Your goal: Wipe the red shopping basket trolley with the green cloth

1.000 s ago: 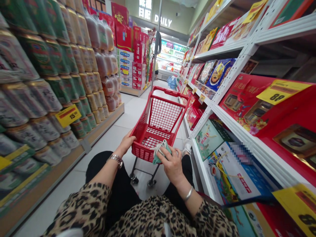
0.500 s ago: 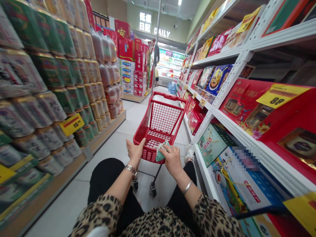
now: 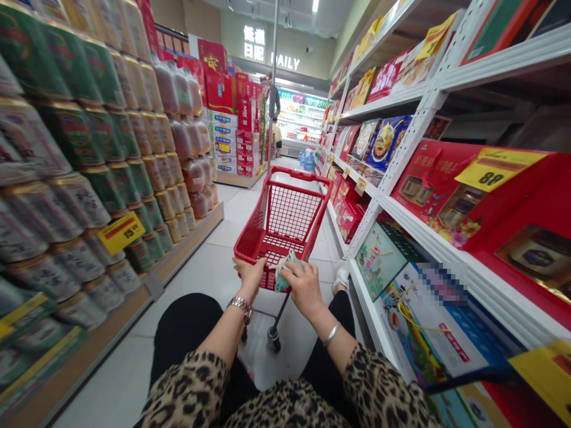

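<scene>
Green cloth (image 3: 284,272) is bunched in the right hand (image 3: 306,291), fingers clenched on it at the near rim of a little red cart (image 3: 289,173). That same rim is grasped by the left hand (image 3: 248,276), fingers curled over. Cans (image 3: 102,184) are stacked on the left, gift boxes (image 3: 439,196) shelved on the right.

Supermarket aisle (image 3: 289,165), pale tile floor (image 3: 102,380), white metal shelving (image 3: 408,139).

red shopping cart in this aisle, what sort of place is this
Most likely a supermarket: a red shopping cart, stacks of cans, and gift boxes on shelves with yellow price tags.
</scene>
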